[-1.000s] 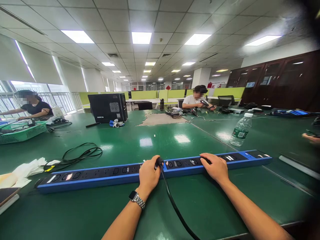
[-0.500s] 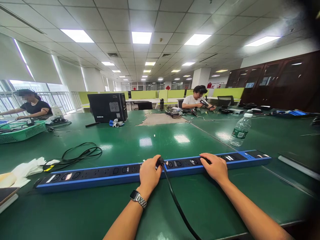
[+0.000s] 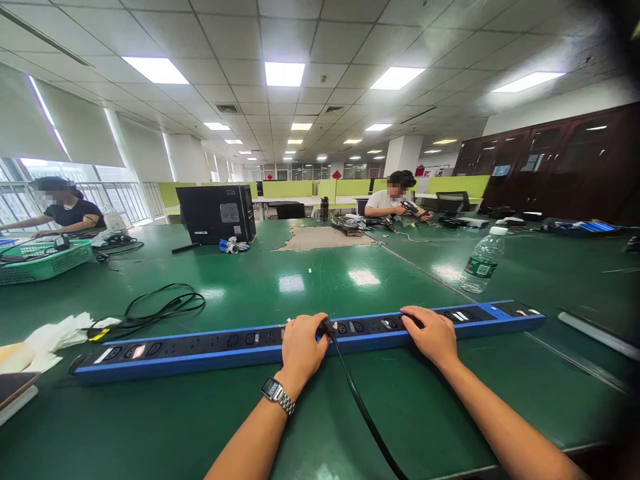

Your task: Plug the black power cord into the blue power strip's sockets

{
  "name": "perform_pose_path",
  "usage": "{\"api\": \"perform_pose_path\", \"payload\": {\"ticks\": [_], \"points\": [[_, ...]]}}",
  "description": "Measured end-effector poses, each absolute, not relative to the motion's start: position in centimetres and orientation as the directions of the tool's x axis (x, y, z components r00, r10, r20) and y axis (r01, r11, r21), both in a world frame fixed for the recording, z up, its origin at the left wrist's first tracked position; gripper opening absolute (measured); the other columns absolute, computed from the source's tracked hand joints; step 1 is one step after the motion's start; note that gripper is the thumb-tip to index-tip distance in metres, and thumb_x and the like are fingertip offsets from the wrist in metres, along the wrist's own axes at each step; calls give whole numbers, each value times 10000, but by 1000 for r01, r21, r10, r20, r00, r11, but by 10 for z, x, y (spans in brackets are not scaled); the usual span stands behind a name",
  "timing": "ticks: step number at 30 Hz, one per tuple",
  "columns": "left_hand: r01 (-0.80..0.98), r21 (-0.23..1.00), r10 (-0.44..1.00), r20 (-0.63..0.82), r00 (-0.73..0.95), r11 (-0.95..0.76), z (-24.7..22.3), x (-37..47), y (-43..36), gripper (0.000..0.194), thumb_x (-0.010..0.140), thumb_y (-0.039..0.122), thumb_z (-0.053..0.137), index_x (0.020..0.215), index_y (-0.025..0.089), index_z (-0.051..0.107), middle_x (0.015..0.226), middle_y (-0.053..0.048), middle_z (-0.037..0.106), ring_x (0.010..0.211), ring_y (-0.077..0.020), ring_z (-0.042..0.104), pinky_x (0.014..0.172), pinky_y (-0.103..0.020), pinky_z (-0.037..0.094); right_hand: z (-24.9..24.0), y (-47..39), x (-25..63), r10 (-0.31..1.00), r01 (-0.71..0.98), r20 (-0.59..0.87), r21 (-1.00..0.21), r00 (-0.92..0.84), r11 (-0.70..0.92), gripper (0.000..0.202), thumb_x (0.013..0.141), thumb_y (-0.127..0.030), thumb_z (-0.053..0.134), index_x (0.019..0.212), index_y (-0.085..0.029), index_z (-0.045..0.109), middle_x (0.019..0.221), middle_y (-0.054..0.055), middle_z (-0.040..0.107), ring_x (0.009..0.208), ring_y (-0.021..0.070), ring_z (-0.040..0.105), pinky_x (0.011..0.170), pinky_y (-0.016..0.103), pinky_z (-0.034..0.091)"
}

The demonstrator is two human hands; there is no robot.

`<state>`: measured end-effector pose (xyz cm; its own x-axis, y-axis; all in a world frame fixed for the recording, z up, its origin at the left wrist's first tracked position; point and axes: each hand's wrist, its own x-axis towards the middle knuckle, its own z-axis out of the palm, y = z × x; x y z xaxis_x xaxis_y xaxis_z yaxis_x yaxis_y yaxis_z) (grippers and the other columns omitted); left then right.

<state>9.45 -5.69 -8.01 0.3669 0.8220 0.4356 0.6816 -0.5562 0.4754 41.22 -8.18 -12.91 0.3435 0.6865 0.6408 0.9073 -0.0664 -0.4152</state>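
Note:
A long blue-edged power strip [image 3: 200,357] with black socket faces lies across the green table in front of me. Near its middle, my left hand [image 3: 303,350] has its fingers closed round a black plug [image 3: 327,327], at the sockets. How deep the plug sits is hidden by the fingers. From it a thick black cable [image 3: 361,403] curves down towards the lower edge of the view. Further right, my right hand [image 3: 434,335] grips the strip, fingers over its far side and thumb on top.
Beyond the strip's right part stands a plastic water bottle [image 3: 483,261]. Coiled black cable [image 3: 165,303] and crumpled white tissue [image 3: 63,337] lie to the left. Further back are a green basket [image 3: 50,263], a black computer case [image 3: 215,213] and two people seated at the table.
My left hand and the plug have shifted very slightly right and towards me. The right hand keeps its hold on the strip.

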Motion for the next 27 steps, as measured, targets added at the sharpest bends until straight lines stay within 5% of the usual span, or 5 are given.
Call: {"api": "perform_pose_path", "payload": {"ticks": [11, 27], "points": [[655, 464, 796, 445, 410, -596, -79, 92, -59, 300, 803, 148, 585, 1072, 274, 631, 1039, -12, 708, 1037, -211, 604, 928, -372, 419, -129, -82, 413, 693, 910, 635, -409, 342, -75, 368, 803, -462, 439, 919, -275, 734, 1072, 27, 741, 1085, 255, 630, 951, 450, 373], [743, 372, 784, 530, 323, -557, -91, 95, -57, 371, 845, 290, 632, 1206, 214, 596, 1147, -74, 683, 1125, -251, 575, 996, -417, 416, -124, -85, 409, 720, 899, 598, -430, 351, -81, 381, 808, -455, 433, 936, -255, 732, 1092, 39, 735, 1102, 248, 621, 972, 441, 367]]}}
